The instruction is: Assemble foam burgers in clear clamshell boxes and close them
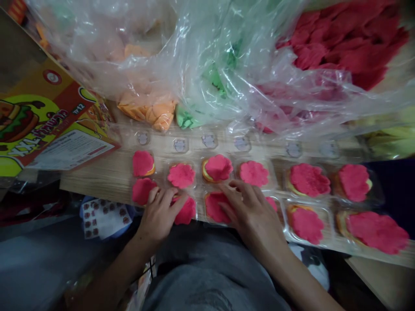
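Observation:
My left hand lies with curved fingers on a flower-edged pink dough piece, which sits in a clear plastic tray compartment. My right hand spreads its fingers just beyond a second pink piece, with the fingertips touching or almost touching it. Neither hand visibly grips anything. Several more pink pieces lie in a clear plastic tray to the right, some on round yellow-edged bun shapes. Another pink piece lies left of my left fingers.
Clear plastic bags hold orange, green and red pieces at the far side. A burger-printed cardboard box stands at the left. Small labels line the tray's far row. A printed sticker sheet lies below the wooden table edge.

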A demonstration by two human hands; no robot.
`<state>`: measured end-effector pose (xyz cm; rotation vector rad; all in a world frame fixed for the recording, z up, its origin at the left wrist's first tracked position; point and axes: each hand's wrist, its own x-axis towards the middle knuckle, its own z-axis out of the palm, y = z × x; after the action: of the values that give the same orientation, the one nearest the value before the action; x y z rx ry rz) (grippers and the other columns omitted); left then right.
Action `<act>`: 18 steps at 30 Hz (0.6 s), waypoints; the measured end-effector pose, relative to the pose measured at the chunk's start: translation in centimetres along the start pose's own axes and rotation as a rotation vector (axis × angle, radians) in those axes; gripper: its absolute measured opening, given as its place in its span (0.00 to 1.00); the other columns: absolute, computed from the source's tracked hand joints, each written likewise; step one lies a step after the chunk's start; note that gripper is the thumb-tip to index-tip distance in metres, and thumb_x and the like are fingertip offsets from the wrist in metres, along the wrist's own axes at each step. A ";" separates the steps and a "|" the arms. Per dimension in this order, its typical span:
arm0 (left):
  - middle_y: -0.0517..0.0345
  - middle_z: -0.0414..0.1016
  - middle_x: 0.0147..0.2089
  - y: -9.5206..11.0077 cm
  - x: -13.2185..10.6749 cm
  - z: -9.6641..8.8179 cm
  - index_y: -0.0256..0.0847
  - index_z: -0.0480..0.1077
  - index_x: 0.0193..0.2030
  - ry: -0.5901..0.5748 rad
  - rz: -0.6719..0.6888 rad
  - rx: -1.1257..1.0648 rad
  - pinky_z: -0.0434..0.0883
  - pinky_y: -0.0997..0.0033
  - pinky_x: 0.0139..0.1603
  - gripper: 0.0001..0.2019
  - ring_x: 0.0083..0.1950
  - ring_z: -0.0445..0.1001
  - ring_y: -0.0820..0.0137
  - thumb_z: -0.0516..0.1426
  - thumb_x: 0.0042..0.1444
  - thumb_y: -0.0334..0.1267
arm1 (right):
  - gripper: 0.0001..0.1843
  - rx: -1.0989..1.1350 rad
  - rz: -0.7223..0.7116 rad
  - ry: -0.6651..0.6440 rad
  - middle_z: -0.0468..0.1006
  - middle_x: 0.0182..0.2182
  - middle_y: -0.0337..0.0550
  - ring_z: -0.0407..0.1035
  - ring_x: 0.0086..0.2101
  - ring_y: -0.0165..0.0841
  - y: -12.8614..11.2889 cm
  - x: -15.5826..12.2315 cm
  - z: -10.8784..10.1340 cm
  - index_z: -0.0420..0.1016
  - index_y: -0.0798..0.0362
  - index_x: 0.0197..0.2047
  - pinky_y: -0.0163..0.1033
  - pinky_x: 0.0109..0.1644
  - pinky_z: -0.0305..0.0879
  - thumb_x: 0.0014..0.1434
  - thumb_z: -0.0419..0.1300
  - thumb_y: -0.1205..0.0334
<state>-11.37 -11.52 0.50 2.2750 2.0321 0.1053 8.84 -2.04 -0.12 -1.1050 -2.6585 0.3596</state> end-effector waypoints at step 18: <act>0.44 0.76 0.45 0.0 0.3 2.7 0.40 0.72 0.49 0.431 0.337 0.224 0.57 0.54 0.62 0.30 0.58 0.66 0.56 0.45 0.54 0.62 | 0.28 0.175 -0.309 0.038 0.72 0.53 0.45 0.68 0.52 0.41 4.3 -1.7 -0.7 0.65 0.47 0.59 0.45 0.51 0.70 0.55 0.59 0.53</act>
<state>-11.02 -11.24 -2.19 2.9361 1.8829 0.4475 13.07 -0.19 -1.00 -0.6315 -2.6468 0.4923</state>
